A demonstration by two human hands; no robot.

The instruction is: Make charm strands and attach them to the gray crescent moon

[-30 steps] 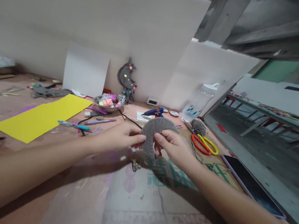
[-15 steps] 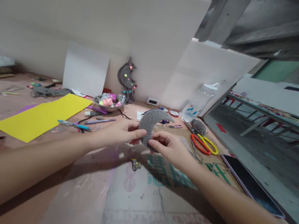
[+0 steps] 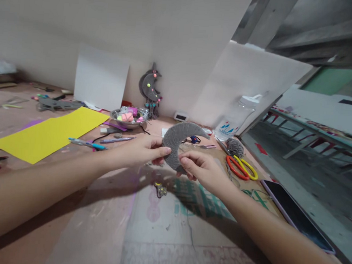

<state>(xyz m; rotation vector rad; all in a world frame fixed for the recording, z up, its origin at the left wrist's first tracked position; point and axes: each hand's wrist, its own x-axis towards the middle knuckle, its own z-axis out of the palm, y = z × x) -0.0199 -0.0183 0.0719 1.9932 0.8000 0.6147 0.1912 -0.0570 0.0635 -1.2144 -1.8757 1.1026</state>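
A crescent moon wrapped in grey yarn [image 3: 173, 144] is held up above the table between my two hands. My left hand [image 3: 153, 149] pinches its outer left edge, thumb in front and fingers behind. At the lower tip, my right hand [image 3: 199, 165] is closed with thumb and fingertips against the moon; whether a yarn strand is also between them cannot be made out. Below the hands lies a small grey and yellow trinket [image 3: 160, 190]. To the right sit a grey yarn ball [image 3: 235, 147] and scissors with red and yellow handles [image 3: 242, 168].
A finished moon hanging with beads [image 3: 150, 88] leans on the white board behind. Around lie a metal bowl of colourful bits [image 3: 129, 117], yellow paper [image 3: 49, 134], a blue pen [image 3: 88, 144], a clear bottle [image 3: 234, 118] and a phone [image 3: 297, 217] at the right edge.
The moon has risen slightly and its upper tip has shifted right. My right fingers have shifted a little at its lower end. The left hand keeps its pinch.
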